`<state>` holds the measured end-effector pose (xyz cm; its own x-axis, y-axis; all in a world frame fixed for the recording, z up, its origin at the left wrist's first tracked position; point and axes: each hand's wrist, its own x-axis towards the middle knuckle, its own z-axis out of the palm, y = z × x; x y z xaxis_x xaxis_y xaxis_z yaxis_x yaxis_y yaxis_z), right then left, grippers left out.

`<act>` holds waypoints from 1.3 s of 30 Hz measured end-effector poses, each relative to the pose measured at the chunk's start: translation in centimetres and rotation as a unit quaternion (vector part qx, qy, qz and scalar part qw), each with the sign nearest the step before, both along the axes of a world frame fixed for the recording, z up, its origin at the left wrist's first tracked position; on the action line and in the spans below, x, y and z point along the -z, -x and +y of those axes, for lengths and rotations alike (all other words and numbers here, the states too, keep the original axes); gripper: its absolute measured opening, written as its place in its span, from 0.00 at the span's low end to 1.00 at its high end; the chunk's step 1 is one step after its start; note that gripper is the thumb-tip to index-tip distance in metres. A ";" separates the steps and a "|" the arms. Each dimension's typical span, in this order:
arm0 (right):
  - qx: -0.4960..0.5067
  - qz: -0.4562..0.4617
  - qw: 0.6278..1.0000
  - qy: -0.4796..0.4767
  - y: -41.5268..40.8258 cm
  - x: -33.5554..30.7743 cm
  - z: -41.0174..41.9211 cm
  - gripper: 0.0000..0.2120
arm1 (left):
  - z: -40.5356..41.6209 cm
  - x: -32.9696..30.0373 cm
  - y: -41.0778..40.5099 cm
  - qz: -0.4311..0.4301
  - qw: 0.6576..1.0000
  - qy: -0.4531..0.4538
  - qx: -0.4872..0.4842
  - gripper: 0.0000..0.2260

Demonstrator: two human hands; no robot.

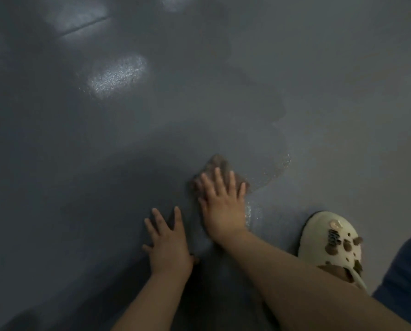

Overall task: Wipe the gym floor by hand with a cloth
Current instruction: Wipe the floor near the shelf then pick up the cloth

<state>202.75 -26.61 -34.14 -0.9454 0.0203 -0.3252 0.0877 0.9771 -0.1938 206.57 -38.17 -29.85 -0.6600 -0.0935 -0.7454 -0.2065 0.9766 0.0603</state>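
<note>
Wiping is under way: the right hand [223, 199] presses flat, fingers spread, on a brown cloth [217, 170] just below the middle of the frame, at the edge of a wet patch [269, 168]. The left hand [167, 242] rests open on the floor [104, 151], empty. A shoe [331, 240] sits lower right. Next, I reckon, comes a sweep over the drier floor to the right.

Both hands flat (fingers spread): left hand [167, 244], right hand [222, 204]

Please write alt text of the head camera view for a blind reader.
The right hand presses a brownish cloth flat on the dark grey gym floor, beside a wet streak. The left hand rests flat nearby; a cream clog stands at right.
</note>
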 end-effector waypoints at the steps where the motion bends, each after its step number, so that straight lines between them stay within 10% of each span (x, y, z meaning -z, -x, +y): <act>1: -0.047 -0.008 0.999 -0.003 -0.7 0.0 -0.3 0.26 | 0.0 0.3 0.1 0.000 1.000 -0.008 -0.004 0.52; 7: -0.162 -0.013 0.987 -0.020 0.9 -0.3 5.3 0.27 | -0.4 0.3 0.4 -0.012 0.999 -0.037 -0.011 0.53; 17: 0.213 -0.051 0.976 -0.009 0.3 -1.1 10.0 0.28 | -0.1 0.0 0.8 -0.019 0.999 -0.041 -0.027 0.56; 28: -0.208 -0.065 0.976 -0.021 -4.9 -0.9 8.5 0.26 | 0.0 0.1 0.4 -0.007 0.999 -0.036 -0.028 0.56; 39: 0.194 -0.077 0.978 0.003 -8.0 -0.7 5.1 0.28 | 0.1 0.3 -1.3 0.036 0.999 -0.029 -0.019 0.47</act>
<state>210.72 -21.56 -33.40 -0.8069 0.3647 -0.4646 0.4794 0.8639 -0.1546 207.89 -38.06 -30.18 -0.7088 -0.0783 -0.7010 -0.2366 0.9626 0.1317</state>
